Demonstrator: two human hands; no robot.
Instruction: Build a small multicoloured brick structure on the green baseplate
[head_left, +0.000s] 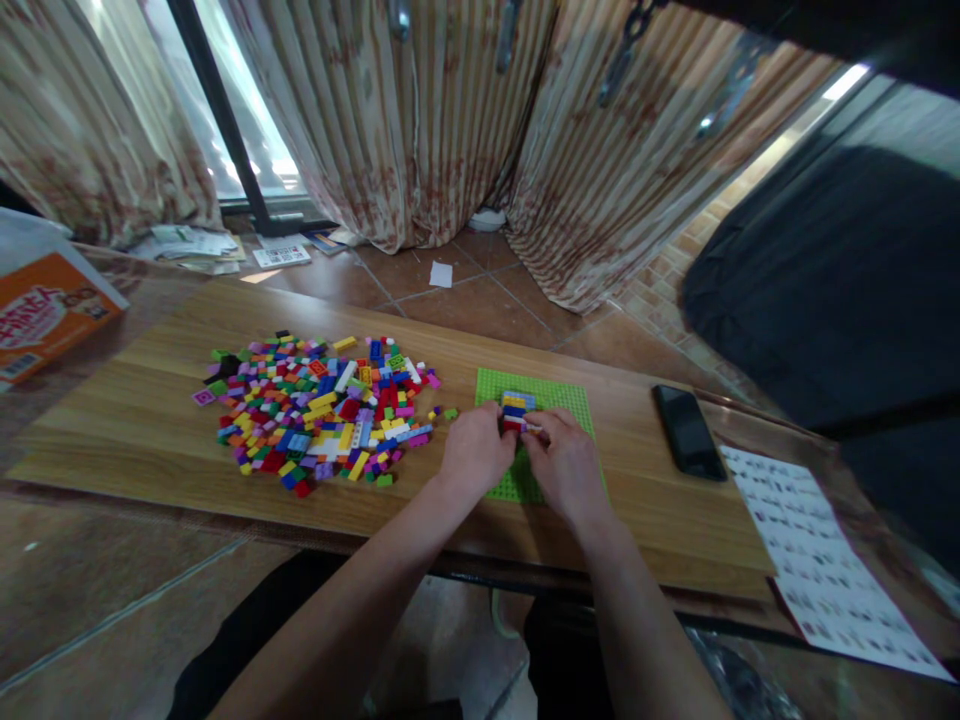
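A small brick stack built up on my green studded baseplate, with many loose toy bricks left in a heap
My left hand curls at the stack's left side and my right hand bends its fingers at the right; I cannot tell whether either is clamped on a brick or only touching

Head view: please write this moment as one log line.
left hand: at brick stack; right hand: at brick stack; green baseplate: beneath; loose bricks: leftward
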